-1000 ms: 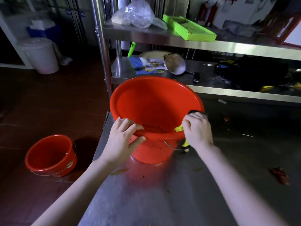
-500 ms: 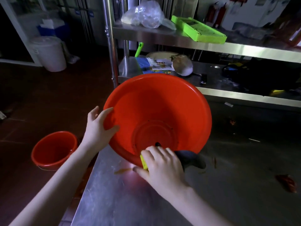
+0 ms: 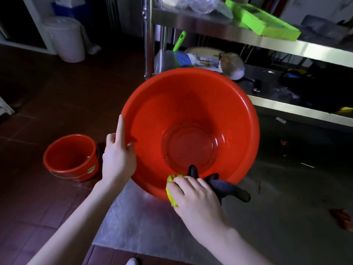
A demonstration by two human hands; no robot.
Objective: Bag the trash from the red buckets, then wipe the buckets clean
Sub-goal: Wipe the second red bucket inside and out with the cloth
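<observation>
A large red bucket (image 3: 191,119) is tipped toward me on the steel table (image 3: 145,222), its inside facing the camera with a few dark specks on the bottom. My left hand (image 3: 118,155) holds its left rim, thumb inside, index finger lying along the edge. My right hand (image 3: 194,196) grips a yellow and black cloth (image 3: 225,186) and presses it against the near lower rim. A smaller red bucket (image 3: 70,157) stands upright on the floor to the left.
A steel shelf rack (image 3: 286,44) stands behind the table, holding a green tray (image 3: 261,22), plastic bags and a round bowl. A white lidded bin (image 3: 65,39) sits far left on the tiled floor. Red scraps (image 3: 342,217) lie on the table's right side.
The large bucket went from upright to tipped toward me. My left hand slid along the rim to its left side. My right hand brought the cloth down to the near lower rim.
</observation>
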